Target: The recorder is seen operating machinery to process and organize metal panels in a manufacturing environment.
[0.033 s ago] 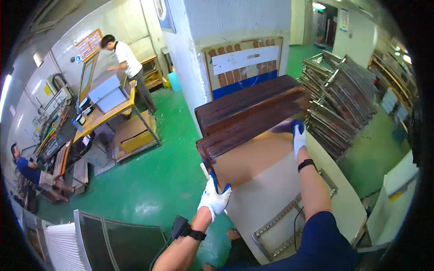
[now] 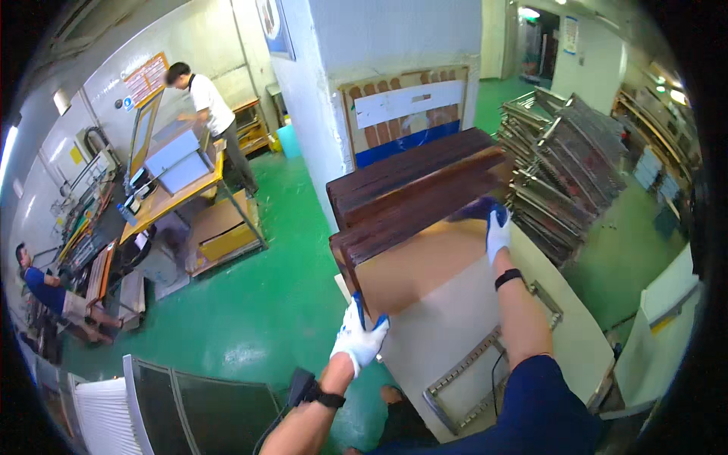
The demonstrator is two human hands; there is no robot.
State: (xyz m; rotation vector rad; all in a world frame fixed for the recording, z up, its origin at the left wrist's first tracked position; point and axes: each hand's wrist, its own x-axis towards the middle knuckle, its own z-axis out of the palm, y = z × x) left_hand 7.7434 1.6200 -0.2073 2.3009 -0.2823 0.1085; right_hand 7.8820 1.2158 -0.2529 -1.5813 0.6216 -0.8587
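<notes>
A brown board (image 2: 413,265), flat and smooth, lies in front of dark brown slab-like pieces (image 2: 417,182) with straight ridges, piled at the far end of the table. My left hand (image 2: 359,337), in a white glove with blue fingertips, holds the board's near left edge, thumb apart on top and fingers along the side. At the right edge, my right hand (image 2: 498,229), gloved alike, has its fingers curled on the dark part of the board. Some fingertips of both hands are hidden. Below the board, a hinged metal frame (image 2: 466,379) rests on the pale table (image 2: 565,341).
Leaning stacks of metal racks (image 2: 565,174) stand at the right. A pillar (image 2: 402,38) rises behind the dark pieces. On the left, a person (image 2: 208,106) works at a yellow-edged bench (image 2: 178,197), and another person (image 2: 53,292) sits farther left. Dark panels (image 2: 220,402) stand near my left arm.
The whole view has shifted very slightly. Both hands keep their hold on the board's edges, with the right hand a touch farther left in the picture.
</notes>
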